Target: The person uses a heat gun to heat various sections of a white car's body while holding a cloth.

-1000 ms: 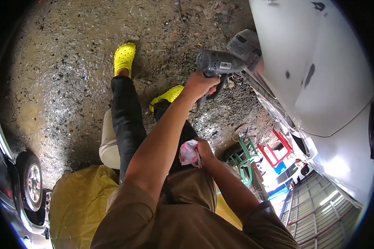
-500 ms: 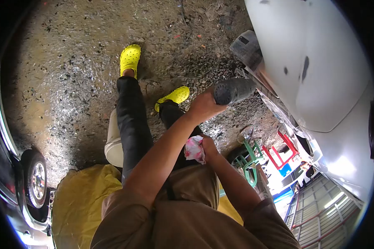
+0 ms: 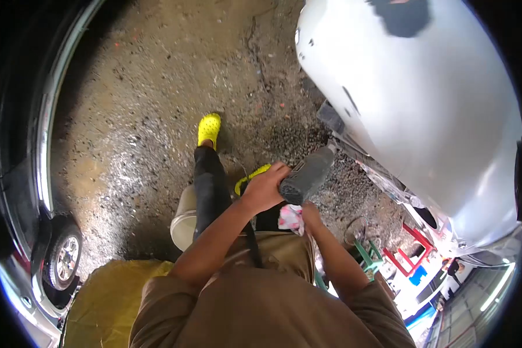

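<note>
My left hand [image 3: 265,189] is closed around a dark grey bottle [image 3: 308,176], which lies tilted with its base towards me and its narrow pale tip [image 3: 331,146] pointing at the light-coloured car. Just below the bottle's base is a crumpled white and pink cloth [image 3: 290,218], gripped in my right hand [image 3: 311,217]. The cloth is close to the bottle; I cannot tell whether they touch. Part of my right hand's fingers is hidden behind the cloth and bottle.
A silver-white car body [image 3: 388,93] with dark patches fills the right. At left stands a dark vehicle with a wheel [image 3: 65,260]. A white bucket [image 3: 182,227] and yellow cover [image 3: 107,301] are near my legs. Green [image 3: 369,258] and red chairs [image 3: 409,255] stand lower right. The ground is wet gravel.
My left hand has drawn the bottle back and down, nearer the cloth in my right hand. My view has shifted, and the silver-white car fills more of it.
</note>
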Demonstrator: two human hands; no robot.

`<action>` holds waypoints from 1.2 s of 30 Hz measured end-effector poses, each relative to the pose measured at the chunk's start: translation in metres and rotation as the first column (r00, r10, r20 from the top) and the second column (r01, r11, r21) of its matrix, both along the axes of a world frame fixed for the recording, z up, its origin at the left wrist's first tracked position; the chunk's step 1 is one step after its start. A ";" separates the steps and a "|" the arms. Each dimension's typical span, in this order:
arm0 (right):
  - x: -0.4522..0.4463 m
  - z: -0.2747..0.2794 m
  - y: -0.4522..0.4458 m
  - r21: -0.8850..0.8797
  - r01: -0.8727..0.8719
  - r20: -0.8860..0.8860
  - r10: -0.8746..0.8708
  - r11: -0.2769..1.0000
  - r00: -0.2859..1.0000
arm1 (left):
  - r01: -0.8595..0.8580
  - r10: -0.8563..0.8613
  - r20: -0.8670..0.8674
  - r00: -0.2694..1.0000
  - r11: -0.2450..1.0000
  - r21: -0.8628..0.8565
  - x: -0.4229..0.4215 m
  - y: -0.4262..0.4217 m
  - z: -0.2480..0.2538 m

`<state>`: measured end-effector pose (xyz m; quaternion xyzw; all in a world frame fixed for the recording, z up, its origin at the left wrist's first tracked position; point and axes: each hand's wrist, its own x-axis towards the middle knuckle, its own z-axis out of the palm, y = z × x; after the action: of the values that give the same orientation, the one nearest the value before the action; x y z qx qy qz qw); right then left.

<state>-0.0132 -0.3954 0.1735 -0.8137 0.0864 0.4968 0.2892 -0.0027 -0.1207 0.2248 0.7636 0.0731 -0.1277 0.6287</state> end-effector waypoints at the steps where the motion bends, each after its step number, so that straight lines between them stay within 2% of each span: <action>1: 0.005 0.017 -0.009 0.009 -0.143 0.124 0.141 0.990 0.982 | 0.008 -0.008 0.016 1.000 1.000 0.020 -0.004 0.001 0.004; 2: 0.010 0.039 -0.017 0.090 -0.106 0.229 0.083 0.990 0.970 | 0.016 -0.017 0.038 0.999 0.999 0.041 -0.006 0.003 0.014; 3: 0.011 0.046 -0.038 0.043 -0.197 0.287 0.177 0.980 0.942 | 0.052 -0.051 -0.014 0.999 0.994 0.097 -0.008 0.005 0.033; 6: 0.004 0.102 -0.115 -0.141 -0.410 0.396 0.431 0.901 0.811 | -0.001 -0.011 0.106 0.994 0.993 0.117 -0.022 0.012 0.108; 8: -0.011 0.140 -0.138 -0.068 -0.021 0.271 0.038 0.997 0.962 | -0.036 0.014 0.184 0.983 0.992 0.119 -0.034 0.012 0.129; 9: -0.025 0.144 -0.164 -0.149 -0.221 0.397 0.263 0.964 0.879 | -0.052 0.025 0.221 0.975 0.992 0.118 -0.039 0.013 0.139; 10: -0.040 0.141 -0.193 -0.263 -0.387 0.497 0.468 0.884 0.730 | -0.084 0.057 0.214 0.975 0.989 0.119 -0.042 0.014 0.153; 12: -0.074 0.130 -0.232 -0.294 -0.290 0.481 0.403 0.911 0.778 | -0.146 0.122 0.194 0.973 0.983 0.113 -0.050 0.014 0.178; 14: -0.108 0.125 -0.258 -0.358 -0.334 0.442 0.474 0.872 0.762 | -0.195 0.182 0.158 0.971 0.978 0.071 -0.055 0.019 0.197; 16: -0.147 0.102 -0.278 -0.306 -0.092 0.377 0.209 0.948 0.902 | -0.260 0.250 0.126 0.960 0.963 0.073 -0.059 0.025 0.210; 17: -0.175 0.079 -0.295 -0.349 -0.152 0.419 0.299 0.925 0.857 | -0.237 0.231 0.083 0.969 0.969 0.069 -0.053 0.029 0.237; 19: -0.211 0.036 -0.310 -0.454 -0.250 0.486 0.473 0.855 0.735 | -0.327 0.331 0.079 0.940 0.943 -0.060 -0.052 0.037 0.242; 20: -0.206 0.046 -0.290 -0.475 -0.340 0.405 0.545 0.812 0.734 | -0.368 0.378 0.070 0.923 0.921 -0.127 -0.052 0.043 0.244; 22: -0.210 0.059 -0.263 -0.492 -0.515 0.228 0.675 0.702 0.702 | -0.377 0.384 0.021 0.923 0.915 -0.146 -0.048 0.062 0.253; 23: -0.210 0.054 -0.250 -0.479 -0.519 0.236 0.673 0.708 0.701 | -0.383 0.386 -0.007 0.922 0.911 -0.156 -0.045 0.072 0.256; 26: -0.198 0.052 -0.205 -0.461 -0.438 0.461 0.630 0.772 0.625 | -0.411 0.431 0.069 0.900 0.890 -0.195 -0.030 0.097 0.273; 28: -0.180 0.041 -0.171 -0.278 -0.138 0.402 0.246 0.950 0.882 | -0.438 0.448 -0.001 0.894 0.872 -0.220 -0.022 0.113 0.295; 29: -0.172 0.035 -0.154 -0.225 -0.055 0.404 0.145 0.973 0.903 | -0.454 0.462 -0.026 0.886 0.855 -0.251 -0.018 0.121 0.301; 30: -0.164 0.030 -0.136 -0.171 0.032 0.405 0.041 0.985 0.913 | -0.470 0.475 -0.055 0.878 0.836 -0.282 -0.015 0.130 0.305; 32: -0.151 0.024 -0.104 -0.132 0.004 0.535 0.068 0.991 0.842 | -0.466 0.478 -0.067 0.876 0.801 -0.375 -0.006 0.151 0.302; 35: -0.131 0.060 -0.035 -0.176 0.214 0.497 -0.101 0.961 0.862 | -0.430 0.480 -0.019 0.877 0.768 -0.474 0.010 0.174 0.305; 36: -0.121 0.087 -0.009 -0.146 0.295 0.458 -0.200 0.944 0.866 | -0.403 0.457 -0.016 0.889 0.766 -0.501 0.017 0.181 0.309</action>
<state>-0.1340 -0.4045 0.2607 -0.9123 0.1754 0.2480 0.2748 0.0148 0.0608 0.5334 0.5468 0.1775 0.0467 0.8169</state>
